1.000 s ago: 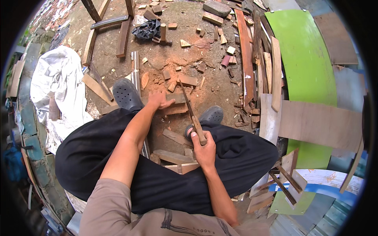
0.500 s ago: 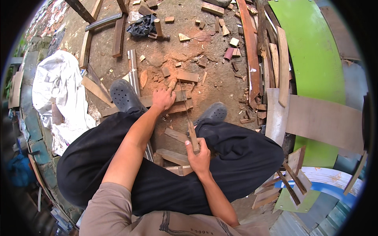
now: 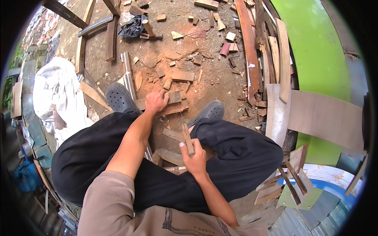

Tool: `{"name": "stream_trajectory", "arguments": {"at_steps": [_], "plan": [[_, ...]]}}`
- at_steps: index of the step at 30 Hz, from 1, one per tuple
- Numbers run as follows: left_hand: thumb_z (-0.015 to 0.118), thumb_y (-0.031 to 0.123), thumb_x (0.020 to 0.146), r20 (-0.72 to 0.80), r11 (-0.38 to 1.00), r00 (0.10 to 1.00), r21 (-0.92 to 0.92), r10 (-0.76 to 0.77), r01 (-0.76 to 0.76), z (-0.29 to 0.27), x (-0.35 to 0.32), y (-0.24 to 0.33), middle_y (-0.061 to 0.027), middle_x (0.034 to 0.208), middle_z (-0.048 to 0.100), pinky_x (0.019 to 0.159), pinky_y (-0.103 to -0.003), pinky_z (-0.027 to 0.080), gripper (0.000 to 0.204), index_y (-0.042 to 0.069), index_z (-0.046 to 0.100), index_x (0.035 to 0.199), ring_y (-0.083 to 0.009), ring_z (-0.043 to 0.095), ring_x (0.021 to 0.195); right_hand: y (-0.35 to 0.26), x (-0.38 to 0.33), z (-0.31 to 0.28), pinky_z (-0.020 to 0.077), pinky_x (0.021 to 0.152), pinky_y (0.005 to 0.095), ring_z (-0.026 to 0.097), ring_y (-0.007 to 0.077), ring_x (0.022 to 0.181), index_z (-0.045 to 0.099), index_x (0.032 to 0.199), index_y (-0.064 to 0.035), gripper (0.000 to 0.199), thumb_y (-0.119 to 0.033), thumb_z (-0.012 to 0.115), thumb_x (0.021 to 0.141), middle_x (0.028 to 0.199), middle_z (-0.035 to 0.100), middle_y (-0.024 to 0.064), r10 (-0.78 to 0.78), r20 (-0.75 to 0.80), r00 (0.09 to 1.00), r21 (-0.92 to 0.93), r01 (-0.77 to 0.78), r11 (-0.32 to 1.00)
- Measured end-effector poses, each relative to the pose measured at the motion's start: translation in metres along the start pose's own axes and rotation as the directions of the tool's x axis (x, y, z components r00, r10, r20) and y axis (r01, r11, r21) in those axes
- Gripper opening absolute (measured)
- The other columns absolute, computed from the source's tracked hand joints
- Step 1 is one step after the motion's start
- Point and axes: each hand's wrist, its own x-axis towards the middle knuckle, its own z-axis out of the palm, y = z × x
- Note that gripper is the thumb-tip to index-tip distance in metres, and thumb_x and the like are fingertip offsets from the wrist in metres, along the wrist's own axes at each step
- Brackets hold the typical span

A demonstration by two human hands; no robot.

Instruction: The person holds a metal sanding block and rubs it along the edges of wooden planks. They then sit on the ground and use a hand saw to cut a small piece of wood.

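Observation:
My left hand [image 3: 156, 101] presses on a flat wooden plank [image 3: 173, 98] lying on the ground between my feet, its fingers curled at the far edge. My right hand [image 3: 193, 159] is wrapped round the wooden handle [image 3: 187, 138] of a handsaw. The thin saw blade [image 3: 181, 109] runs forward from the handle, seen nearly edge-on, at the plank's right end; how deep it sits in the wood I cannot tell. Another wooden piece [image 3: 178, 109] lies under the plank. A small wood block [image 3: 167, 83] rests just beyond my left fingers.
Reddish sawdust and wood offcuts [image 3: 182, 76] lie ahead. A hammer [image 3: 148, 28] stands by a black plastic bag [image 3: 132, 26]. White sacking [image 3: 61, 94] is at left. Long boards [image 3: 249, 55] and a green panel [image 3: 315, 51] line the right side. My grey clogs [image 3: 119, 96] flank the work.
The view has shifted slightly. The saw handle now tilts more to the left, and less blade shows beyond the plank. My left fingers, earlier reaching toward the small block, are drawn back and more curled.

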Motion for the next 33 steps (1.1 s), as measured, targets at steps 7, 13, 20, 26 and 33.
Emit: {"name": "stream_trajectory", "arguments": {"at_steps": [7, 13, 20, 26, 33], "plan": [[0.044, 0.047, 0.096, 0.169, 0.99, 0.979, 0.094, -0.117, 0.102, -0.003, 0.001, 0.008, -0.0181, 0.11, 0.064, 0.1, -0.052, 0.037, 0.048, 0.008, 0.066, 0.112, -0.0337, 0.057, 0.113, -0.007, 0.0, -0.006, 0.0518, 0.075, 0.0359, 0.069, 0.0225, 0.079, 0.045, 0.133, -0.0034, 0.054, -0.026, 0.07, 0.091, 0.086, 0.071, 0.0178, 0.052, -0.156, 0.986, 0.095, -0.038, 0.995], [0.031, 0.053, 0.098, 0.304, 0.919, 0.868, 0.137, -0.394, 0.369, -0.019, 0.0, 0.035, -0.0248, 0.156, 0.032, 0.12, -0.057, 0.003, 0.065, 0.01, 0.049, 0.143, -0.0376, 0.018, 0.15, -0.001, 0.004, -0.001, 0.0512, 0.089, 0.0401, 0.069, 0.0362, 0.105, 0.047, 0.141, -0.0026, 0.053, -0.018, 0.063, 0.093, 0.111, 0.069, 0.0237, -0.276, -0.152, 0.949, -0.013, 0.277, 0.961], [0.031, 0.052, 0.099, 0.436, 0.953, 0.851, 0.066, -0.294, 0.295, -0.001, 0.008, 0.008, -0.0237, 0.151, 0.038, 0.116, -0.059, 0.011, 0.066, 0.006, 0.047, 0.143, -0.0378, 0.027, 0.143, -0.031, -0.012, 0.008, 0.0478, 0.097, 0.0359, 0.064, 0.0309, 0.116, 0.055, 0.133, 0.0004, 0.044, -0.015, 0.064, 0.092, 0.122, 0.066, 0.0228, -0.172, -0.082, 0.982, 0.081, 0.179, 0.981], [0.033, 0.058, 0.097, 0.524, 0.939, 0.799, 0.005, -0.296, 0.345, 0.003, 0.024, -0.003, -0.022, 0.15, 0.039, 0.113, -0.056, 0.014, 0.071, 0.006, 0.046, 0.144, -0.0368, 0.03, 0.141, -0.03, -0.036, 0.016, 0.0486, 0.097, 0.0356, 0.064, 0.0324, 0.118, 0.054, 0.135, 0.0017, 0.046, -0.013, 0.062, 0.093, 0.123, 0.065, 0.0241, -0.213, -0.083, 0.974, 0.017, 0.215, 0.976], [0.033, 0.061, 0.096, 0.513, 0.906, 0.767, 0.054, -0.386, 0.42, 0.001, 0.026, 0.008, -0.0217, 0.154, 0.035, 0.113, -0.054, 0.012, 0.073, 0.008, 0.05, 0.143, -0.0362, 0.028, 0.143, -0.028, -0.037, 0.013, 0.0503, 0.094, 0.0404, 0.064, 0.0413, 0.112, 0.051, 0.138, 0.0047, 0.049, -0.013, 0.06, 0.093, 0.122, 0.063, 0.0302, -0.191, -0.045, 0.98, -0.018, 0.191, 0.981]]}}
